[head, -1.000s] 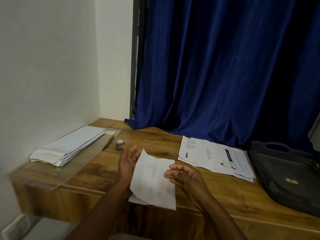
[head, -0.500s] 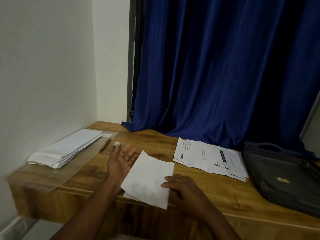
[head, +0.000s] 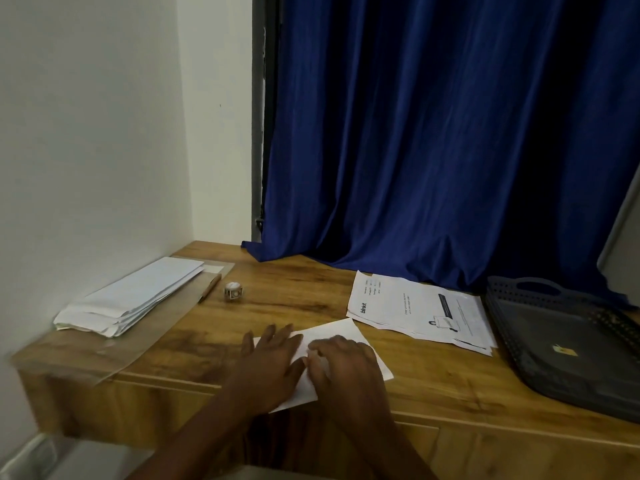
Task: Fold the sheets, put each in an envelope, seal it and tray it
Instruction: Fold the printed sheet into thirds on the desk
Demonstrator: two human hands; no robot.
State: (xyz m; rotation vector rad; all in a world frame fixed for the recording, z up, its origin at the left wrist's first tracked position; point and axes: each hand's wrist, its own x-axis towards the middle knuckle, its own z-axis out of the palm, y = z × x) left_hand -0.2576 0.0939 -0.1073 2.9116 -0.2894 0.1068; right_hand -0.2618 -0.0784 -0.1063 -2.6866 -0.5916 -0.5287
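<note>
A folded white sheet (head: 341, 336) lies flat on the wooden table (head: 304, 306) near its front edge. My left hand (head: 270, 362) presses on the sheet's left part with fingers spread flat. My right hand (head: 346, 365) rests on the sheet's middle, fingers bent down onto the paper. A stack of printed sheets (head: 419, 310) lies to the right. White envelopes (head: 128, 299) are piled at the far left by the wall. A dark plastic tray (head: 568, 344) stands at the right edge.
A small roll of tape (head: 233, 291) sits behind my left hand. A clear plastic sleeve (head: 166, 320) lies under the envelopes with a pencil (head: 209, 289) on it. A blue curtain (head: 433, 133) hangs behind the table.
The sheet was held tilted up between both hands; now it lies flat on the table. My left hand has turned palm down onto it, and my right hand has moved onto its middle.
</note>
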